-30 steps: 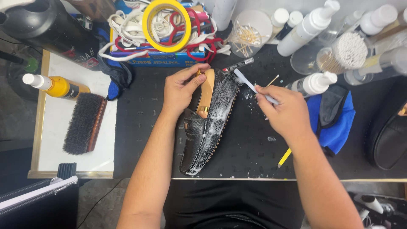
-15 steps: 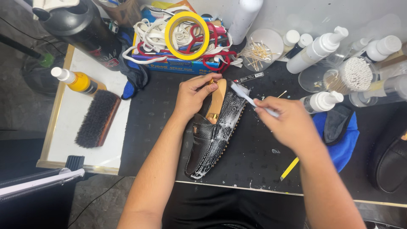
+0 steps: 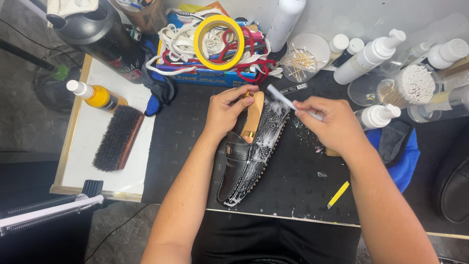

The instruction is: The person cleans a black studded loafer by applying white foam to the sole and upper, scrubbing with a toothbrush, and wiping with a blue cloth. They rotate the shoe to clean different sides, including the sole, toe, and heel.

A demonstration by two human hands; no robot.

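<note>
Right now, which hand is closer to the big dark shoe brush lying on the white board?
Left. The left hand grips the foamy black loafer, right of the shoe brush; the right hand, holding a small white brush, is beyond the loafer.

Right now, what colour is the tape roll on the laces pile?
Yellow. The tape roll shows clearly in the head view.

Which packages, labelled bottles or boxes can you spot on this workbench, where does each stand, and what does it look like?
Blue box: back centre, flat, printed front edge, piled with laces.
Yellow bottle: left, lying tilted, white cap, dark label.
Black jug: back left corner, large, red-and-white print.
White spray bottles: back right, plain white with pump tops.
Small spray bottle: beside the right hand, white.
</note>
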